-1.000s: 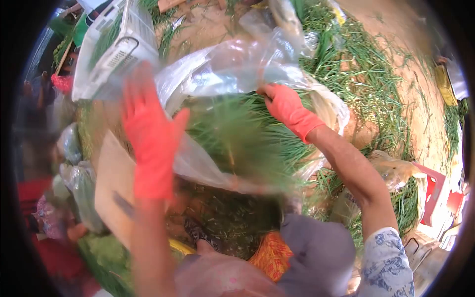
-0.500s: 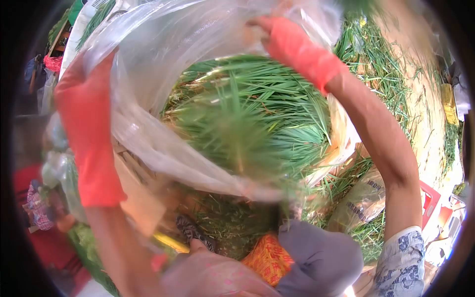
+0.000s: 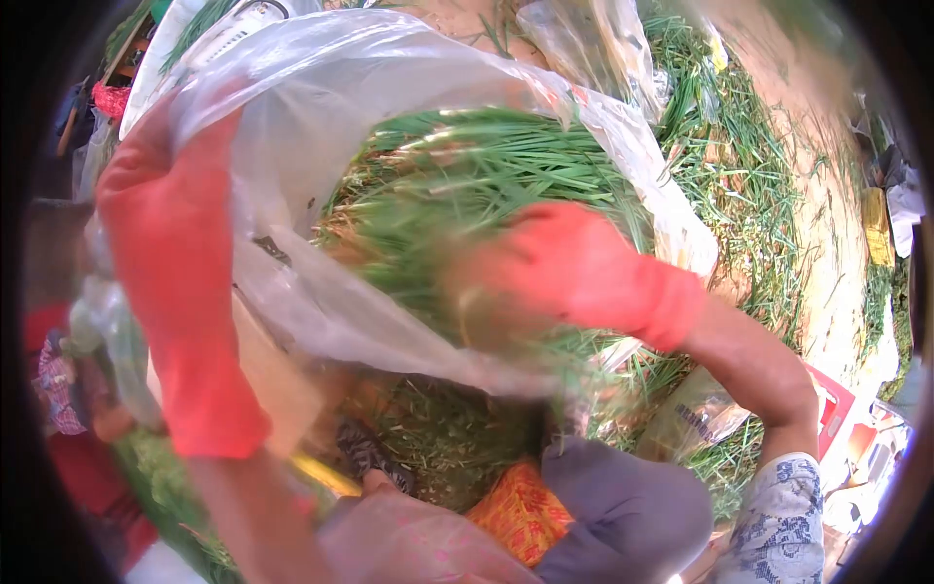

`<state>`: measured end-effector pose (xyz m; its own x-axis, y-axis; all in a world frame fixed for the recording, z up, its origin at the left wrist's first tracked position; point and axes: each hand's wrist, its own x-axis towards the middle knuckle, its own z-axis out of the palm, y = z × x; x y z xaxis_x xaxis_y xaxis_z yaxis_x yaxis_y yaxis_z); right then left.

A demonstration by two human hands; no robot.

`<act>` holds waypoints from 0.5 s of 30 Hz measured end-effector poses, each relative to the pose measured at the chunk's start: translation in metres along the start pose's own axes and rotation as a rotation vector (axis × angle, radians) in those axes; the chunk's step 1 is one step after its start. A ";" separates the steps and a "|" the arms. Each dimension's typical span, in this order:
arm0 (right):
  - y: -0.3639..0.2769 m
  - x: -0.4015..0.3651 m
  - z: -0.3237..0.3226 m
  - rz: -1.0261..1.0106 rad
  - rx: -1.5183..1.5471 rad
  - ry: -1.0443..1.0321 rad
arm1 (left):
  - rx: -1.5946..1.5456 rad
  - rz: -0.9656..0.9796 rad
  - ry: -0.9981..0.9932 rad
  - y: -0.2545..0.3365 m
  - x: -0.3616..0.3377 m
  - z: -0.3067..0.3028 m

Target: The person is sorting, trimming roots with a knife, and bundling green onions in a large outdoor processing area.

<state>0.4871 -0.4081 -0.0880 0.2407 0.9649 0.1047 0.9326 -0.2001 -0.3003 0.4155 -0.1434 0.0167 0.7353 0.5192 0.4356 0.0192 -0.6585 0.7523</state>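
A large clear plastic bag (image 3: 389, 346) stands wide-mouthed before me, holding a heap of long, green, grass-like leaves (image 3: 506, 146). My left hand (image 3: 161, 180), in a red rubber glove, is closed on the bag's left rim, with its fingertips partly behind the film. Inside the bag's mouth, my right hand (image 3: 559, 263), gloved the same way, is low over the near part of the leaves. Motion smears its fingers, so I cannot make out whether they grip any leaves.
Loose green blades (image 3: 735, 185) litter the ground to the right. Another clear bag (image 3: 593, 44) lies beyond the rim, and a printed plastic sack (image 3: 696, 414) is at lower right. A red-edged box (image 3: 829, 409) sits near my right elbow. My knee (image 3: 632, 506) is close below the bag.
My right hand has come from the bag's far rim down toward me, over the leaves. The far rim now shows without a hand on it. My left hand stays on the left rim.
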 end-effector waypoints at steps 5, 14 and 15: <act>0.053 0.022 0.000 0.438 0.046 0.056 | -0.021 -0.126 0.032 0.013 -0.009 0.008; 0.211 0.110 0.137 0.476 0.079 0.155 | -0.227 -0.095 0.011 -0.022 -0.028 -0.016; 0.210 0.110 0.131 0.515 0.084 0.118 | -0.242 -0.085 0.017 -0.028 -0.026 -0.019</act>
<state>0.6745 -0.3219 -0.2643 0.6944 0.7190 0.0280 0.6624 -0.6235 -0.4153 0.3826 -0.1281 -0.0067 0.7265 0.5774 0.3726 -0.0840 -0.4636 0.8821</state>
